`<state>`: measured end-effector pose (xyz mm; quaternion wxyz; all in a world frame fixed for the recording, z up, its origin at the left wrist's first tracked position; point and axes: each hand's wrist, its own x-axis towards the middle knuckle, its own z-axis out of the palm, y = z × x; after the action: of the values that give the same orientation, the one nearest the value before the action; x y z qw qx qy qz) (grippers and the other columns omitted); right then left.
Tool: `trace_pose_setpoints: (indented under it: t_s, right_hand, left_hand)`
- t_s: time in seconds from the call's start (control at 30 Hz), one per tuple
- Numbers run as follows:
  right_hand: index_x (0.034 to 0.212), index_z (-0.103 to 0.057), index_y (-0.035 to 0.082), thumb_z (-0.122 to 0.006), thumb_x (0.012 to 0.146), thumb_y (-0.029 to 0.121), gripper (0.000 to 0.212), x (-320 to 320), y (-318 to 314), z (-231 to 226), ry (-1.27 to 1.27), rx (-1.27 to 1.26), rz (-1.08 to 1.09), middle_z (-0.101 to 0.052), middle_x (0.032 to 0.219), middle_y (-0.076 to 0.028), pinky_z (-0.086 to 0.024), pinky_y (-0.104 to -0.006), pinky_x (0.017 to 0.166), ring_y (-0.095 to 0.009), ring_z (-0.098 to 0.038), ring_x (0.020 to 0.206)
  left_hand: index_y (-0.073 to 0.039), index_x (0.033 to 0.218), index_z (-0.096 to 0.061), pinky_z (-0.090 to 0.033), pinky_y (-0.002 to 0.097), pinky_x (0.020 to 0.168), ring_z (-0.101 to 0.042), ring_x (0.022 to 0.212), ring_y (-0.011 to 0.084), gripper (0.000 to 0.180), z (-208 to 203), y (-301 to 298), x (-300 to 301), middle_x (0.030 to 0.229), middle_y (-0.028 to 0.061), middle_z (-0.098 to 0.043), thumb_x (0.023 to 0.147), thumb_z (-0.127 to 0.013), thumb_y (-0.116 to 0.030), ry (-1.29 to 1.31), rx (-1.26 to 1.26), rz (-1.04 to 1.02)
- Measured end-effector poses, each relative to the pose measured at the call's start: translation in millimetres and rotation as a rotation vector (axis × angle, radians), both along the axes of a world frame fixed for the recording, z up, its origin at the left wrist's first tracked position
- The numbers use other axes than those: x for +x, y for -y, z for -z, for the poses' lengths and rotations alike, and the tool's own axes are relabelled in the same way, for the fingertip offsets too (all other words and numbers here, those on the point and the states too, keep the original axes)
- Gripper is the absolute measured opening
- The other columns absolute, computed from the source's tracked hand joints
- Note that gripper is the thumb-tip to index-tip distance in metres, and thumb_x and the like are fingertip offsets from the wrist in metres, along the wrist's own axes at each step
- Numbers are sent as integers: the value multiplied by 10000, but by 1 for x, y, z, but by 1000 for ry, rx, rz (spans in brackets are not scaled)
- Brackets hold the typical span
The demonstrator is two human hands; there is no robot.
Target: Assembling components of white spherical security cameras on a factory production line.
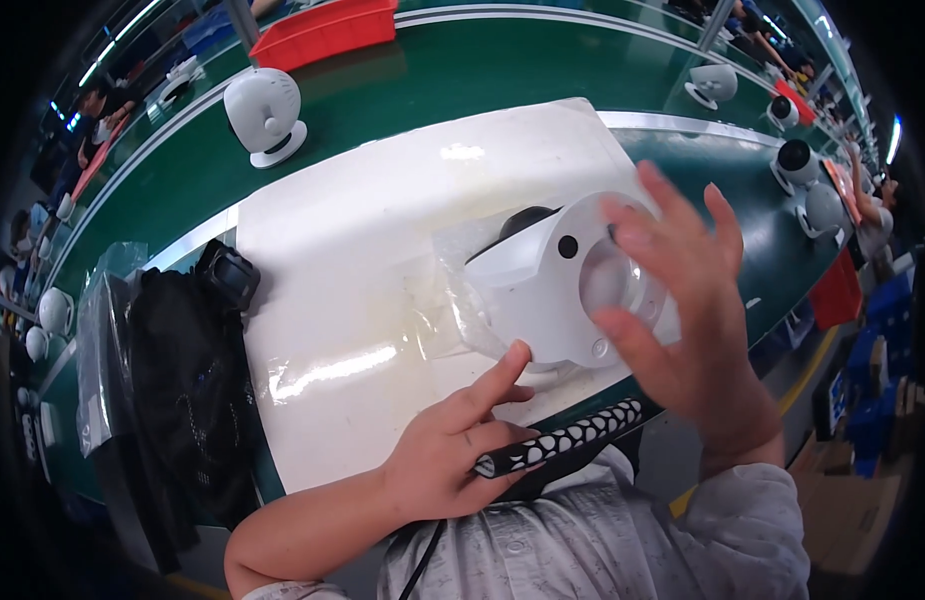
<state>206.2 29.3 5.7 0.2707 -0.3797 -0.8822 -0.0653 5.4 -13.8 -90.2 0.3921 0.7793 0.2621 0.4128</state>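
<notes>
A white rounded plastic housing (527, 290) with a black round spot and a large ring-shaped opening lies tilted on a white sheet. Clear plastic film (447, 300) spreads beside and under it. My left hand (457, 445) has its index fingertip at the housing's near edge. Its lower fingers are curled around the end of a black rod with white spots (572, 438). Over the ring end of the housing, my right hand (682, 280) is open with its fingers spread, hiding part of the ring. Whether its fingertips touch the housing I cannot tell.
The white sheet (332, 240) covers part of a green bench. At the left lie a black mesh bag (187, 370) and a black camera-like device (227, 275). A white round-headed unit on a foot (265, 115) and a red bin (324, 32) stand farther back. Other people work around.
</notes>
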Motion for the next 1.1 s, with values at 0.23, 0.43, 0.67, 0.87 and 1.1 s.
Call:
trace_pose_setpoints:
  t_s: [0.23, 0.43, 0.67, 0.87, 1.1]
  right_hand:
    - [800, -605, 91, -611, 709, 103, 92, 15, 7, 20, -373, -236, -52, -431, 1229, -139, -176, -410, 982, -361, -267, 1229]
    - [750, -613, 101, -618, 695, 109, 55, 11, 16, 28, -271, -206, -14, -435, 1221, -153, -202, -402, 972, -380, -276, 1214]
    - [785, -605, 93, -612, 711, 78, 76, 10, 14, 35, -439, -190, -35, -505, 1139, -131, -261, -389, 932, -355, -333, 1185]
    - [780, -600, 88, -614, 721, 82, 61, 13, 19, 32, -335, -188, -39, -545, 1084, -113, -278, -376, 917, -346, -377, 1158]
    - [807, -592, 100, -602, 726, 81, 84, 12, 20, 30, -272, -169, -28, -553, 1069, -86, -257, -391, 929, -312, -426, 1122]
  left_hand:
    - [15, 785, -556, -480, 257, 588, -540, 993, 332, 169, 3, -5, 2, 1372, 249, -115, 656, -665, 12, 20, 49, 85]
    - [-2, 805, -527, -477, 258, 575, -528, 1012, 340, 205, 1, -5, 4, 1368, 261, -107, 655, -666, 16, 26, 78, 60]
    - [-2, 799, -517, -476, 254, 572, -526, 1015, 342, 211, 2, -4, 3, 1368, 263, -107, 651, -666, 20, 32, 67, 63]
    - [7, 783, -530, -481, 254, 590, -521, 1022, 339, 190, 0, -4, 4, 1367, 262, -113, 651, -665, 23, 45, 52, 67]
    - [-13, 780, -556, -489, 272, 642, -540, 990, 321, 164, -2, -1, 5, 1344, 246, -201, 663, -667, -36, 60, 17, 31]
